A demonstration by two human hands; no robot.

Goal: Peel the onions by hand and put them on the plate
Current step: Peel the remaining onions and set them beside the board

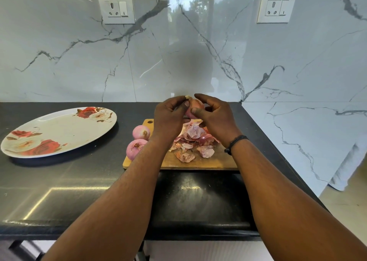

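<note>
No writing was readable. A black counter (79, 181) met a marble wall (178, 52) with two sockets (116, 8). The floral plate (59, 131) sat well left of the cutting board (198, 161), which held skins (190, 139) and two peeled onions (141, 132). The left hand (168, 117) and right hand (216, 119) gripped an onion (195, 107) above the board

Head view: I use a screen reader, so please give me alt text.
Both hands, left hand and right hand, hold a pink-skinned onion above a wooden cutting board strewn with papery onion skins. Two peeled pink onions sit at its left edge; the floral oval plate holds none.
</note>
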